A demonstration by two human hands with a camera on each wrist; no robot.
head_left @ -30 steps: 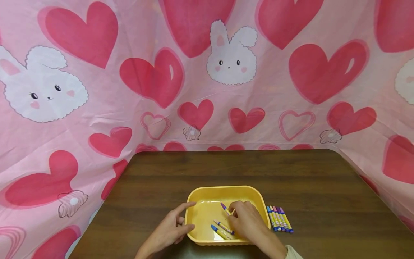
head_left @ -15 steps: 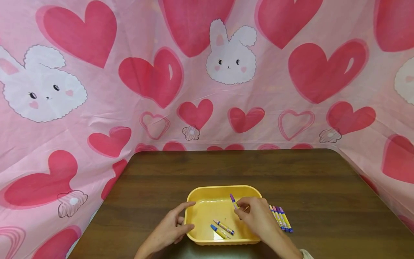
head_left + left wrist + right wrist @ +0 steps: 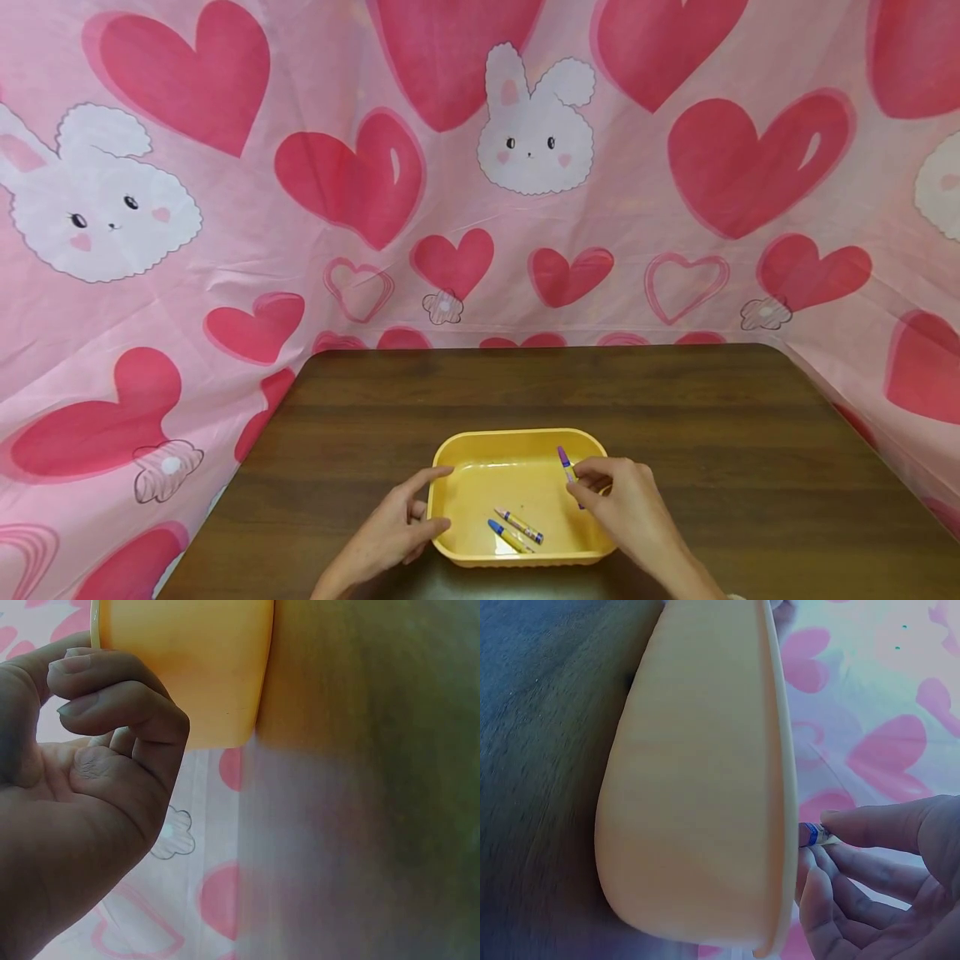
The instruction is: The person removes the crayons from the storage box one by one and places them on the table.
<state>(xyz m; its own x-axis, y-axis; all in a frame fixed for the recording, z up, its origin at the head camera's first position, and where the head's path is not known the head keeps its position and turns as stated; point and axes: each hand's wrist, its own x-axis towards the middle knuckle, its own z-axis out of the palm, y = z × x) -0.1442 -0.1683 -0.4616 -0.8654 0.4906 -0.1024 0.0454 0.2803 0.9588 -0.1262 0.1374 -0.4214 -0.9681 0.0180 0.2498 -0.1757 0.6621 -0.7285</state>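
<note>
A yellow plastic bin stands near the table's front edge. My left hand holds its left side, with index finger and thumb over the rim and the other fingers curled outside. In the left wrist view, those curled fingers lie close to the bin's wall. My right hand pinches a purple crayon above the bin's right side, its purple tip pointing up and away. In the right wrist view, the crayon shows just beyond the rim. Inside the bin lie a pale pink crayon and a blue crayon.
The dark wooden table extends behind and to both sides of the bin. A pink cloth with hearts and rabbits hangs around its back and sides. The crayon row on the table right of the bin is hidden behind my right hand.
My right hand has lifted the purple crayon from lower inside the bin and carried it rightward to the bin's right side, now covering the crayon row. The left hand stays at the rim.
</note>
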